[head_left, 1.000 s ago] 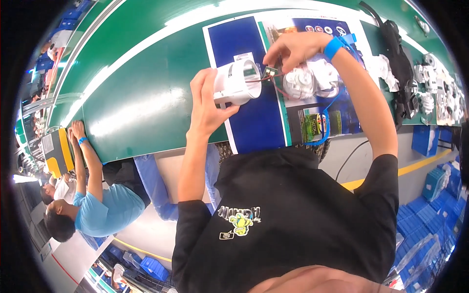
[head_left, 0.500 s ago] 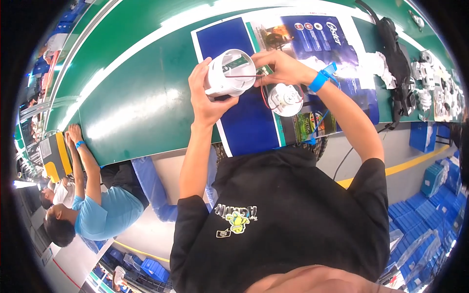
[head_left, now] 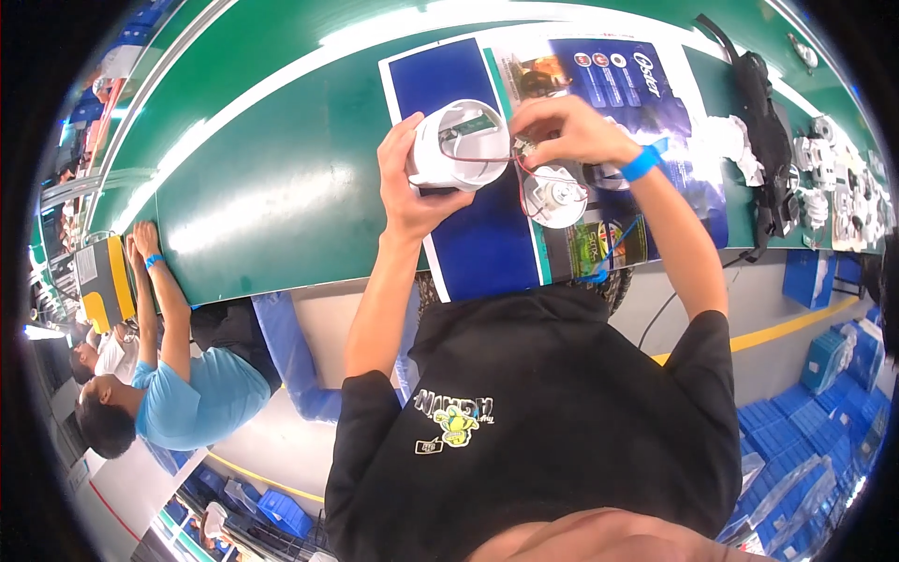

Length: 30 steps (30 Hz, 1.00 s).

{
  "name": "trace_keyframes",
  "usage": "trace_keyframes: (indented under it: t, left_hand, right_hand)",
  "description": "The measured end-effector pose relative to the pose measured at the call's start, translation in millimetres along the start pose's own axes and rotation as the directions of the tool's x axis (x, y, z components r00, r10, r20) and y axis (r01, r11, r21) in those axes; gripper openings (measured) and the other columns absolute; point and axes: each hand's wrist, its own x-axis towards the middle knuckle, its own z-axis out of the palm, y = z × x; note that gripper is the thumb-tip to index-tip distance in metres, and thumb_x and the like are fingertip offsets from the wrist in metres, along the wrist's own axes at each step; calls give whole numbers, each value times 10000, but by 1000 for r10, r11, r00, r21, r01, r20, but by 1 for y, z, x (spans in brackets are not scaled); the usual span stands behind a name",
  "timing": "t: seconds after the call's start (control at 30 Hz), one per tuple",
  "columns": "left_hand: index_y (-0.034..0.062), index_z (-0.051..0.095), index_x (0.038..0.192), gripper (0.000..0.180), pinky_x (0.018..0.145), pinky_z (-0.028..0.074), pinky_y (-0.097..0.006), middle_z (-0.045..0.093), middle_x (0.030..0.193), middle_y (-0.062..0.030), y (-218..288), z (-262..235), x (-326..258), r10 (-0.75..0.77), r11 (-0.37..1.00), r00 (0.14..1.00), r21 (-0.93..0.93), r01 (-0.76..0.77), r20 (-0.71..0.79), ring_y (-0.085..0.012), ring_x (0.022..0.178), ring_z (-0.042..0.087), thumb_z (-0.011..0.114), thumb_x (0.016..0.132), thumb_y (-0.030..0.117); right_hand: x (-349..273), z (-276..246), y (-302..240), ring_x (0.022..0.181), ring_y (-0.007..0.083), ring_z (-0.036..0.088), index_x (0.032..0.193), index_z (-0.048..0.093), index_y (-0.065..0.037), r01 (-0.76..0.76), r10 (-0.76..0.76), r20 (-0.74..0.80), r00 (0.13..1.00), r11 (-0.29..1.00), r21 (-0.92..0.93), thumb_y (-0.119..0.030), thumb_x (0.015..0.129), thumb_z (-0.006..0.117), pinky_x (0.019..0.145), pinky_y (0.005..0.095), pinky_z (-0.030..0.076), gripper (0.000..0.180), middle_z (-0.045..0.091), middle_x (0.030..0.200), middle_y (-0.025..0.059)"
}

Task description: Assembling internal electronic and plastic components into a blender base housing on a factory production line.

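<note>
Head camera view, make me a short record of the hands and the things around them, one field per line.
Left hand: gripping a white cylindrical housing
Housing position: raised, open end showing, turned toward the right hand
Right hand: fingers at a small wired part; blurred, grip unclear
Wire: dark red wire crossing the housing's open end
Nearby: white round part, just below the right hand in the picture
Right wrist: blue band
Bench: green surface, printed sheet

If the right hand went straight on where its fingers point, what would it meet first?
Probably the white housing, at its open end, held in the left hand; depth is hard to judge.
</note>
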Motion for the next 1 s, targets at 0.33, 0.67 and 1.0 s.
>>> trace_keyframes:
  t: [0.33, 0.67, 1.0]
  left_hand:
    - [30, 435, 1264, 896, 951, 449, -404, 540, 1233, -174, 9, -4, 9, -34, 999, 991, 17, 32, 128, -321, 1124, 529, 839, 467, 83]
    - [-13, 394, 1289, 927, 969, 437, -396, 507, 1268, -206, 6, -5, 6, 44, 999, 989, 3, -45, 143, -310, 1127, 539, 849, 492, 122]
    - [36, 448, 1280, 910, 931, 462, -399, 553, 1232, -172, 5, -3, 9, 86, 996, 989, 13, -88, 117, -321, 1110, 542, 838, 459, 71]
  right_hand:
    - [-37, 25, -105, 634, 176, 556, 873, 640, -14, 174, -499, -249, 830, 656, -735, -128, 584, 830, 537, 278, 441, 364, 596, 819, 60]
    - [-32, 60, -124, 695, 218, 573, 834, 584, -29, 68, -532, -170, 829, 397, -915, -89, 610, 743, 577, 315, 470, 282, 510, 807, 59]
    - [-24, 71, -122, 675, 155, 564, 685, 553, -95, 0, -592, -96, 800, 160, -987, -155, 616, 629, 565, 284, 477, 119, 473, 758, 28]
